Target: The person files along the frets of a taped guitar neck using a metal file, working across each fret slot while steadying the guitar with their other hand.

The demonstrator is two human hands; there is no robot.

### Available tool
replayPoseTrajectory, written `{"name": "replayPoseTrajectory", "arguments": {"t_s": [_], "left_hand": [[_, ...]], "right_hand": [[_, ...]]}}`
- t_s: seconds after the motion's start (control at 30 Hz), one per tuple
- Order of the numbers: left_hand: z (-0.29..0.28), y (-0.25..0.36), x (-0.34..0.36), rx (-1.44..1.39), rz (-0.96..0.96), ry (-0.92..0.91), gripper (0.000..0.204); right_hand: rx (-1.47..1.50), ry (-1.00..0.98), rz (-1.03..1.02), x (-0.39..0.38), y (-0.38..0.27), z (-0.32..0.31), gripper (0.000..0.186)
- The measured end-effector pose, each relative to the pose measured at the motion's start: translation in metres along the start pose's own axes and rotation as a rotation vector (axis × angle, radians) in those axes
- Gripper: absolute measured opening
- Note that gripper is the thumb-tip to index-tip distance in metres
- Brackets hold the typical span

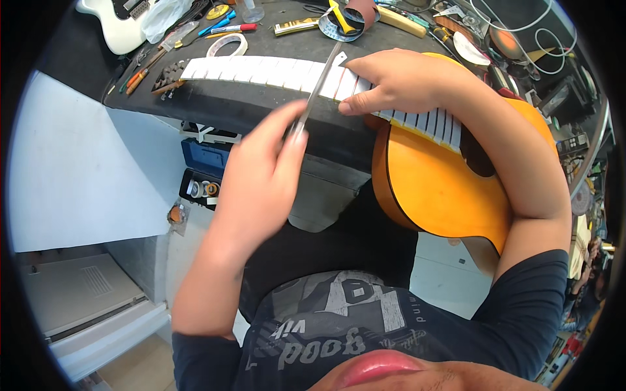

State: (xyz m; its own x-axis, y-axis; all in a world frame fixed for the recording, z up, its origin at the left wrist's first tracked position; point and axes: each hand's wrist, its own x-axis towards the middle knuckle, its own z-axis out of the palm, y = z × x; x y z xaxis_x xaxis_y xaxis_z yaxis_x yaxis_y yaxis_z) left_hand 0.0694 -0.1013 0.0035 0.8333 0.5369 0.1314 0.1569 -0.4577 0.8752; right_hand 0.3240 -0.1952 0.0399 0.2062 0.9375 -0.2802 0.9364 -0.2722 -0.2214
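Observation:
An acoustic guitar [443, 189] with an orange-yellow top lies with its body at the right. Its neck stretches left along the bench edge. White tape strips cover most of the fretboard [261, 70], with fret lines showing between them. My left hand [264, 173] is closed around a thin metal file [319, 88], held slanting across the fretboard; motion blurs the fingers a little. Over the neck near the body, my right hand [407, 81] rests with thumb and fingers apart on either side of the fretboard, my forearm passing over the guitar body.
On the dark bench [215, 94] lie a tape roll [227, 45], pens, and a rolled abrasive strip [358, 16] with a yellow tool [340, 18]. A white guitar body [120, 29] is at the far left. Tools and cables crowd the right. Below sits an open toolbox [202, 169].

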Motion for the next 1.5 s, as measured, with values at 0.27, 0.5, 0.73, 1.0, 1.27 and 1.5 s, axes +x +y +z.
{"name": "replayPoseTrajectory", "arguments": {"t_s": [0.27,0.5,0.73,1.0,1.27,1.5], "left_hand": [[-0.018,0.002,-0.031,0.098,-0.067,-0.024,0.04],[-0.004,0.002,-0.019,0.171,0.051,0.028,0.038],[-0.022,0.008,-0.03,0.27,0.054,-0.02,0.041],[-0.016,0.003,-0.045,0.25,0.065,0.001,0.04],[-0.009,0.013,0.003,0.415,0.128,0.036,0.033],[-0.023,0.009,-0.058,0.263,0.021,-0.002,0.04]], "right_hand": [[-0.004,0.008,0.018,-0.001,-0.006,0.0,0.068],[0.02,-0.007,-0.005,0.003,0.005,0.004,0.076],[0.0,-0.018,0.004,0.001,0.0,0.001,0.081],[0.021,-0.021,-0.005,0.002,0.007,0.005,0.071],[-0.004,-0.022,-0.009,0.004,-0.006,-0.002,0.072],[0.01,-0.024,0.0,0.004,0.002,0.003,0.072]]}}
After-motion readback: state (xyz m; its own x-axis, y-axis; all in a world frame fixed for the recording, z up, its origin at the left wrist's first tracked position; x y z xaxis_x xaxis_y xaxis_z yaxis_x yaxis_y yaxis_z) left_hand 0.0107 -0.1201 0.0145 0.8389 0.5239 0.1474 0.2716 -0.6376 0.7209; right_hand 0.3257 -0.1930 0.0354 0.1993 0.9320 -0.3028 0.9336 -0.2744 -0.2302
